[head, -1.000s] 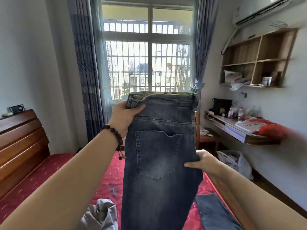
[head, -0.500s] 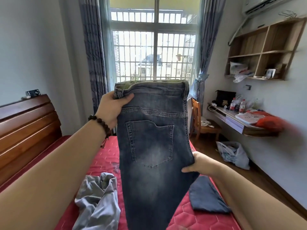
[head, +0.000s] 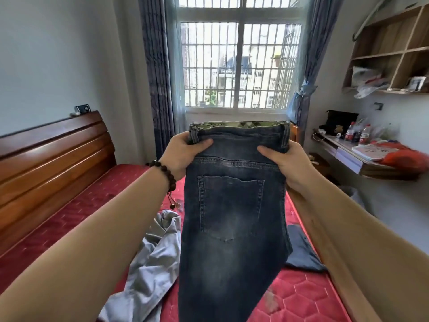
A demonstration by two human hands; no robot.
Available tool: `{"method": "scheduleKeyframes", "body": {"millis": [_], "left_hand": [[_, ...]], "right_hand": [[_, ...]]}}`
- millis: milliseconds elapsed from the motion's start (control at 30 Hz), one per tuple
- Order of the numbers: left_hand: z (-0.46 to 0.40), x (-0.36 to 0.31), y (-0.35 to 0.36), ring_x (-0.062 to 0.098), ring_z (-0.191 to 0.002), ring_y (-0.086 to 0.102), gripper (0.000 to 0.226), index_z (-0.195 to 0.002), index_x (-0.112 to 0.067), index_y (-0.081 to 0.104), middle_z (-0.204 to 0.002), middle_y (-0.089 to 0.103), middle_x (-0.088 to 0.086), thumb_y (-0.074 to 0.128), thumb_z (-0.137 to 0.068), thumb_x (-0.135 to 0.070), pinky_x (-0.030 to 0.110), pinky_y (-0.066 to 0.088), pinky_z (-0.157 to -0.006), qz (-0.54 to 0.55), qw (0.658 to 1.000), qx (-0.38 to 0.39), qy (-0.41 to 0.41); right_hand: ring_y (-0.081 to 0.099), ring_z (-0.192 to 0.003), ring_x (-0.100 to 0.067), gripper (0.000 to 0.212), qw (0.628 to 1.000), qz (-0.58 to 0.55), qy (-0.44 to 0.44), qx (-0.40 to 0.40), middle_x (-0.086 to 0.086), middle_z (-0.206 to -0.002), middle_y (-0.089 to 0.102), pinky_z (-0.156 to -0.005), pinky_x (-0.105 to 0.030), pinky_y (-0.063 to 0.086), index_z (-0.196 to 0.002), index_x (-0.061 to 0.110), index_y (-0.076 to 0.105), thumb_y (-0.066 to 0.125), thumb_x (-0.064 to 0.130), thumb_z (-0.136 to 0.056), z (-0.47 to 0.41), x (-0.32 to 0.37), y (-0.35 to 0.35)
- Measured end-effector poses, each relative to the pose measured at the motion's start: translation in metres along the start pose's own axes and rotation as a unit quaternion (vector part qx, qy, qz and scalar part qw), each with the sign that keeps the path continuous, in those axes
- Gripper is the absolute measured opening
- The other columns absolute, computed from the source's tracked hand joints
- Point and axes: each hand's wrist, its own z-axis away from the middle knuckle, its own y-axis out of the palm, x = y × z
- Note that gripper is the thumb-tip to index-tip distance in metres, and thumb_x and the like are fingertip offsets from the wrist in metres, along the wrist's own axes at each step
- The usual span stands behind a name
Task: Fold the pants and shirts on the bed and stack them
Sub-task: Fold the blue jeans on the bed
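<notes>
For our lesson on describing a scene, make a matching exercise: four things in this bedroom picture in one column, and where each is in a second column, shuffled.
Things:
1. jeans
2. grey garment
3. bottles
4. bracelet

Places:
A. on the left wrist
B. crumpled on the bed
C. held up by both hands
D. on the desk at right

Pairs: 1-C, 2-B, 3-D, 4-A
</notes>
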Motion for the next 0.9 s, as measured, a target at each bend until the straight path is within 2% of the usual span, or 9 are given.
{"method": "scheduleKeyframes", "body": {"millis": [100,233,333,400,500,600,700,767,900], "left_hand": [[-0.001,0.02,-0.011,0.013,-0.077,0.07,0.006,-0.086,-0.013,0.072,-0.084,0.075,0.0,0.069,-0.083,-0.009,0.026,0.057,-0.068,0.012,0.999,0.021,-0.028],[-0.017,0.058,-0.029,0.014,-0.08,0.07,0.012,-0.08,-0.017,0.077,-0.088,0.075,0.002,0.076,-0.069,-0.023,0.026,0.056,-0.071,0.032,0.998,0.012,-0.049],[-0.043,0.096,-0.049,0.019,-0.088,0.07,0.025,-0.086,-0.016,0.077,-0.095,0.074,0.007,0.083,-0.064,-0.025,0.028,0.057,-0.075,0.01,0.997,-0.006,-0.072],[-0.067,0.127,-0.065,0.021,-0.089,0.07,0.031,-0.089,-0.015,0.076,-0.097,0.074,0.008,0.085,-0.061,-0.026,0.029,0.057,-0.076,0.004,0.996,-0.021,-0.087],[-0.114,0.18,-0.092,0.019,-0.089,0.071,0.038,-0.095,-0.012,0.072,-0.097,0.075,0.006,0.086,-0.061,-0.023,0.027,0.056,-0.074,-0.012,0.993,-0.036,-0.115],[-0.165,0.239,-0.115,0.018,-0.085,0.071,0.029,-0.093,-0.01,0.068,-0.091,0.075,0.003,0.084,-0.069,-0.013,0.028,0.057,-0.072,-0.054,0.986,-0.034,-0.154],[-0.206,0.299,-0.135,0.015,-0.078,0.067,0.022,-0.085,-0.01,0.065,-0.084,0.072,0.001,0.082,-0.072,-0.007,0.031,0.059,-0.075,-0.099,0.977,-0.03,-0.185],[-0.226,0.339,-0.144,0.013,-0.073,0.063,0.021,-0.084,-0.009,0.063,-0.08,0.069,0.0,0.081,-0.074,-0.004,0.029,0.057,-0.074,-0.123,0.972,-0.021,-0.199],[-0.25,0.417,-0.158,0.016,-0.075,0.058,0.021,-0.084,-0.006,0.061,-0.08,0.066,0.004,0.078,-0.074,0.002,0.036,0.052,-0.078,-0.133,0.965,-0.025,-0.225]], "right_hand": [[0.07,-0.096,-0.021,0.025,1.0,-0.028,0.014,-0.003,-0.002,-0.102,0.074,-0.082,-0.034,0.055,-0.1,0.015,0.072,0.079,0.016,-0.075,-0.004,-0.03,0.003],[0.07,-0.096,-0.024,0.052,0.999,-0.008,0.05,-0.005,-0.004,-0.101,0.075,-0.083,-0.036,0.054,-0.095,0.017,0.076,0.091,0.042,-0.052,-0.024,-0.074,0.01],[0.071,-0.094,-0.019,0.047,0.997,0.039,0.061,-0.004,0.0,-0.098,0.075,-0.084,-0.034,0.053,-0.092,0.022,0.077,0.088,0.043,-0.05,-0.055,-0.112,0.016],[0.07,-0.095,-0.019,0.041,0.996,0.052,0.065,-0.003,-0.002,-0.101,0.075,-0.085,-0.033,0.053,-0.093,0.022,0.075,0.086,0.039,-0.057,-0.08,-0.145,0.022],[0.069,-0.099,-0.023,0.022,0.995,0.048,0.088,-0.004,-0.004,-0.103,0.074,-0.089,-0.036,0.054,-0.094,0.022,0.074,0.082,0.021,-0.073,-0.125,-0.204,0.034],[0.068,-0.1,-0.025,0.021,0.991,0.049,0.125,-0.013,-0.005,-0.103,0.074,-0.094,-0.039,0.052,-0.098,0.017,0.073,0.077,0.009,-0.079,-0.169,-0.268,0.045],[0.066,-0.093,-0.021,0.027,0.985,0.058,0.159,-0.021,-0.01,-0.103,0.072,-0.096,-0.042,0.051,-0.1,0.009,0.071,0.074,-0.003,-0.077,-0.202,-0.325,0.054],[0.065,-0.089,-0.019,0.03,0.98,0.071,0.182,-0.023,-0.012,-0.102,0.072,-0.094,-0.039,0.051,-0.1,0.007,0.071,0.074,-0.007,-0.074,-0.216,-0.36,0.057],[0.064,-0.085,-0.012,0.033,0.97,0.105,0.216,-0.018,-0.013,-0.103,0.072,-0.084,-0.021,0.052,-0.1,0.005,0.071,0.077,-0.009,-0.071,-0.235,-0.427,0.056]]}}
